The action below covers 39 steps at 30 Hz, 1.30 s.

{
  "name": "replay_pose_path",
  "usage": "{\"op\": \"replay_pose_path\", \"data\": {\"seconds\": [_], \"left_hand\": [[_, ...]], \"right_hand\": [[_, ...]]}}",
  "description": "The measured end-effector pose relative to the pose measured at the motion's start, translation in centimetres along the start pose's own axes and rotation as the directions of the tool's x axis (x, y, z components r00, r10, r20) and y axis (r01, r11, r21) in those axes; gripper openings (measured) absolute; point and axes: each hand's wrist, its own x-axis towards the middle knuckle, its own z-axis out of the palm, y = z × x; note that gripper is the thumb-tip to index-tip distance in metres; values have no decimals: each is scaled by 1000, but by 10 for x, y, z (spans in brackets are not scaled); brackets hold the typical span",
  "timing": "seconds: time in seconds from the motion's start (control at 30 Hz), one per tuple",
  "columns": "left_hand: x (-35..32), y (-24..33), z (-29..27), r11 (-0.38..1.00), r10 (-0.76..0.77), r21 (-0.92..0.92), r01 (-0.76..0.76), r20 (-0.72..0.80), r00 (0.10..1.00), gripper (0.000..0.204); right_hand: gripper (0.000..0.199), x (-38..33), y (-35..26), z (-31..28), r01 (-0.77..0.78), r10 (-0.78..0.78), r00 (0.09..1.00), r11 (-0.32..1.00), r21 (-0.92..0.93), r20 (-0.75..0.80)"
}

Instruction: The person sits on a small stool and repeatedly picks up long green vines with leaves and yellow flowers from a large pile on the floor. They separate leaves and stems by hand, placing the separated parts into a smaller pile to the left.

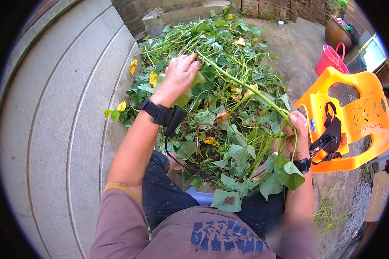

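Note:
A long green vine stem (242,83), which looks like sweet potato vine, slants across in front of me. My right hand (299,129) grips its lower end, where several thin stalks and heart-shaped leaves (281,175) hang down. Beside the stem's upper tip is my left hand (181,74), its fingers curled closed. A blurred pale green leaf (185,98) shows beneath that hand and seems to be held in it; the palm hides the grip. Under both hands spreads a large heap of tangled vines (212,116) with green, yellow and brown leaves.
An orange plastic chair (358,116) with a black strapped pouch (331,136) stands at right. Behind it are a pink bucket (330,60) and a brown jar (339,33). Grooved concrete (69,129) borders the left, stacked bricks (285,9) the back. Loose stems (330,211) lie lower right.

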Motion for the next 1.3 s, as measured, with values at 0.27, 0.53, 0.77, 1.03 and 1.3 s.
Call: {"op": "replay_pose_path", "data": {"seconds": [0.27, 0.53, 0.77, 1.03, 1.3], "left_hand": [[3, 15, -4, 441, -372, -719, 537, 398, 838, 31], [-9, 20, -46, 682, -238, -503, 531, 534, 811, 47], [-6, -30, -74, 994, -107, 7, 112, 352, 930, 22], [-5, -107, -90, 963, -184, 263, 67, 451, 873, 24], [-33, -185, -190, 541, -711, 594, 596, -55, 701, 42]], "right_hand": [[16, 1, 3, 2, 16, -16, 1000, 999, 50, 7], [18, 4, 4, 1, 19, -18, 1000, 995, 94, -18], [14, -1, 3, 16, -99, 100, 992, 995, -22, 72], [9, 4, 24, 59, -177, 224, 948, 962, -210, 228], [12, 9, -3, 28, -118, 105, 993, 952, -282, -61]]}}
